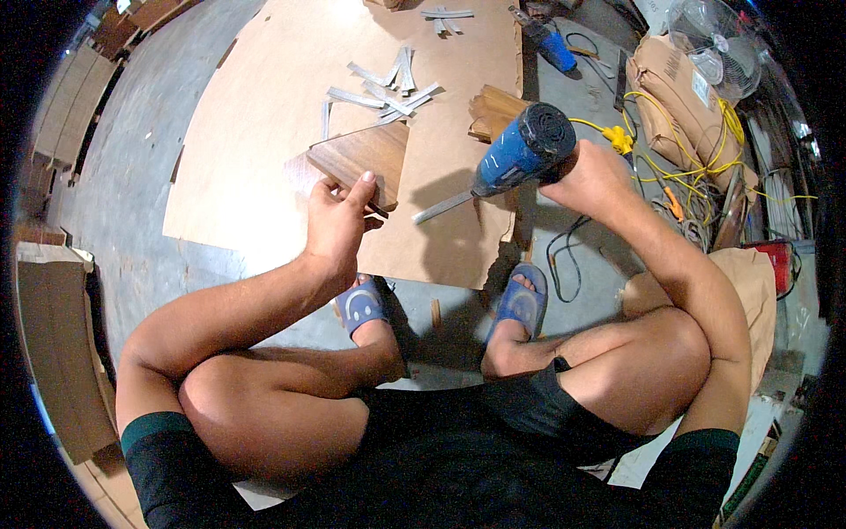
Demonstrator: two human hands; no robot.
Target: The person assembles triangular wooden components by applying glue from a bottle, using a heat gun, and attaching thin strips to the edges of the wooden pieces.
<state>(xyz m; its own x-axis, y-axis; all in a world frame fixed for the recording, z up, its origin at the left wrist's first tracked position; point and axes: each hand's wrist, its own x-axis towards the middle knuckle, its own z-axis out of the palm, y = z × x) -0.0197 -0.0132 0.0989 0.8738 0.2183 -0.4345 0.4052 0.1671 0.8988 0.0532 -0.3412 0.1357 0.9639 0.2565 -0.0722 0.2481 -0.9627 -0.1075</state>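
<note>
Your left grip (339,216) pinches the wooden piece (370,157), right grip (592,181) holds the blue tool (522,152) — probably lining up; next, steady aim.

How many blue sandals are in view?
2, both worn: the left sandal, pictured below the left hand, and the right sandal, pictured below the blue tool.

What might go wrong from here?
The blue tool in the right hand has its tip pointed toward the bare left hand, so a slip might hurt it. The dark cord looped beside the right slipper could snag a foot.
</note>
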